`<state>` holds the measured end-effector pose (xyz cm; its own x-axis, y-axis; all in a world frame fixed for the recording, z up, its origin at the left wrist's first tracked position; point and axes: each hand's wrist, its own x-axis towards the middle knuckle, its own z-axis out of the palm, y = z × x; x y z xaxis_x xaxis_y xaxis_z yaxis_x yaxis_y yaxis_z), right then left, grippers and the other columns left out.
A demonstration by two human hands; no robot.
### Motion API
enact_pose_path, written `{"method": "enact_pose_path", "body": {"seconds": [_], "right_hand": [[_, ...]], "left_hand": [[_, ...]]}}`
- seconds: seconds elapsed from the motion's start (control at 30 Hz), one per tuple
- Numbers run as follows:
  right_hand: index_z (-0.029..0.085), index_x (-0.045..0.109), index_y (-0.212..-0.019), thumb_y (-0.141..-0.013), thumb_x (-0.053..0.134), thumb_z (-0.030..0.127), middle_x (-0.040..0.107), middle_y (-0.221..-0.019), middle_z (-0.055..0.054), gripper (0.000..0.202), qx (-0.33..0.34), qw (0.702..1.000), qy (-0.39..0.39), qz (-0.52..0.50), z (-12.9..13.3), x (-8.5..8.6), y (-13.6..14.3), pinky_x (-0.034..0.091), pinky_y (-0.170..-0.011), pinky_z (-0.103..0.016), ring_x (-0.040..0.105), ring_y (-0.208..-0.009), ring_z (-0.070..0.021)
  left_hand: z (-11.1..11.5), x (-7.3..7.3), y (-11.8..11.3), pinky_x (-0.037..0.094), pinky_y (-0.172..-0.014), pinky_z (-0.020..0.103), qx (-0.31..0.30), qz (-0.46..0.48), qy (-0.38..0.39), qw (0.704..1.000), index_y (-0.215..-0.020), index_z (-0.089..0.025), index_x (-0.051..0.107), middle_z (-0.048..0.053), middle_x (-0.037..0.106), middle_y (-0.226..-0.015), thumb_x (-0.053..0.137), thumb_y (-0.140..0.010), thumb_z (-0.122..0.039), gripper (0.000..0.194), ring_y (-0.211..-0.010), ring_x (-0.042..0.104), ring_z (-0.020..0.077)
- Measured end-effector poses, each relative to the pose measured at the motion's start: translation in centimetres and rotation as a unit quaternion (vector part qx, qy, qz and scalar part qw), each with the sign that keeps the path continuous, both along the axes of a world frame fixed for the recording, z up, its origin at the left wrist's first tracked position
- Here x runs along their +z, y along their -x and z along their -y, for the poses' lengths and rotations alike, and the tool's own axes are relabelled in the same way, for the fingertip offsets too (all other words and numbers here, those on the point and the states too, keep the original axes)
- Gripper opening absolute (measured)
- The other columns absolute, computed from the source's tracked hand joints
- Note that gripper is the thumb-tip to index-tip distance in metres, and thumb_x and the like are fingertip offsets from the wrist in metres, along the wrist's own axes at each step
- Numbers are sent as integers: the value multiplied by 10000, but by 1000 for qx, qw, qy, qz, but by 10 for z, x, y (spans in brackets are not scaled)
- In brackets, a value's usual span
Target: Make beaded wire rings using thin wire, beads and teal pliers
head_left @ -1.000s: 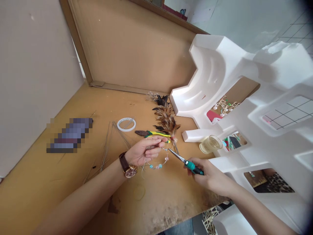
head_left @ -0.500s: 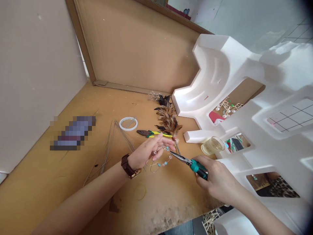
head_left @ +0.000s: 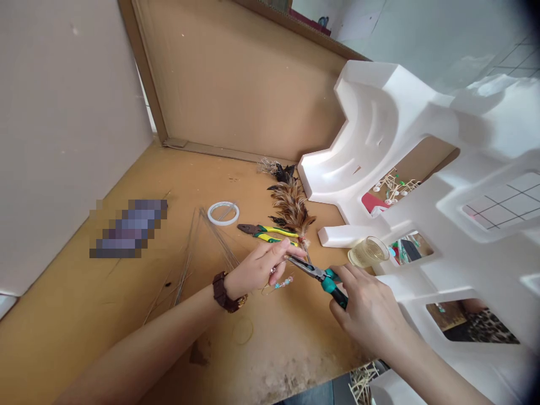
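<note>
A thin wire strung with blue and pink beads (head_left: 283,283) hangs below the fingers of my left hand (head_left: 265,265), which pinches part of it. My right hand (head_left: 366,301) grips long-nose pliers with teal and black handles (head_left: 329,281). The tips of these pliers reach the fingers of my left hand and the wire there; the exact contact is too small to tell. Just beyond my left hand, yellow-green pliers (head_left: 270,229) lie on the table beside a brown feather bundle (head_left: 290,202).
A white tape ring (head_left: 210,214) and loose straight wires (head_left: 188,253) lie on the table (head_left: 236,360). A glass of pale liquid (head_left: 368,252) stands at the right, near white molded foam (head_left: 459,247). Cardboard (head_left: 248,84) rises behind, and a pixelated object (head_left: 130,228) lies left.
The long-nose pliers have moved slightly left, their tips now against my left hand's fingers. My left hand has turned a little, and the beaded wire has shifted with it.
</note>
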<state>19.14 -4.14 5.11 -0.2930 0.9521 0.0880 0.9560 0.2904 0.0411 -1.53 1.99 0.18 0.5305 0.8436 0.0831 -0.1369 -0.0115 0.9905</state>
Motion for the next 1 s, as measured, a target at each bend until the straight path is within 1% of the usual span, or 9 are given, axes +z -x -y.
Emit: {"method": "enact_pose_path", "body": {"seconds": [0.1,0.2,0.33,0.4,0.53,0.63,0.7,0.77,1.0], "right_hand": [[203,549,-923,-660,505,174,606,-807,-30,268,17,999,-28,1,0,-4,-2,337,-601,-275,560,-714,-196],[215,551,-904,-667,504,167,616,-795,-15,246,11,999,-38,4,0,-8,-3,333,-586,-268,567,-692,-183],[215,557,-859,-673,515,185,618,-755,-7,193,-1,998,-49,26,1,-12,-3,313,-552,-263,564,-645,-174],[212,561,-852,-677,520,197,616,-734,-6,180,-1,997,-64,39,2,-13,-4,305,-544,-263,560,-628,-172],[208,560,-849,-691,528,227,608,-707,0,162,-10,994,-101,51,1,-13,-11,279,-519,-257,553,-602,-163],[208,555,-832,-707,535,253,594,-681,7,135,-18,991,-121,59,1,-13,-16,264,-511,-256,551,-600,-160],[208,555,-833,-712,542,261,589,-676,7,133,-18,989,-131,65,1,-14,-17,261,-514,-259,547,-604,-161],[208,557,-843,-715,546,263,587,-682,4,140,-14,987,-141,72,2,-15,-17,260,-521,-264,540,-609,-163],[205,564,-881,-732,542,263,583,-723,-14,161,-6,988,-134,80,2,-16,-17,290,-563,-276,532,-662,-179]], "left_hand": [[-3,-2,-1,248,-390,193,-4,13,25,1000,-929,-108,659,-65,335,-336,278,-906,-461,520,-311,294,60],[-4,-3,-2,229,-369,180,-5,21,50,999,-878,-121,639,-73,366,-362,345,-892,-440,434,-297,264,41],[-4,-3,-4,304,-379,178,22,27,56,998,-872,-137,573,-24,570,-597,416,-868,-411,315,-321,352,25],[-4,-3,-4,359,-418,184,23,22,58,998,-877,-144,542,-17,591,-631,463,-848,-391,260,-361,420,37],[-8,-4,-4,448,-560,222,19,14,65,998,-912,-153,518,-34,567,-567,566,-790,-304,201,-527,555,97],[-10,-5,-4,459,-621,249,44,-5,17,999,-800,-136,556,-2,586,-658,531,-808,-302,167,-572,557,98],[-11,-6,-4,443,-620,244,49,-38,-23,998,-694,-131,562,0,566,-624,488,-832,-321,247,-564,533,95],[-9,-6,-5,425,-593,235,46,-65,-32,996,-641,-134,551,-10,533,-564,465,-841,-338,299,-542,509,95],[-8,-9,-7,404,-552,228,33,-58,-2,998,-715,-143,538,-19,521,-591,451,-839,-337,246,-515,477,87]]}}
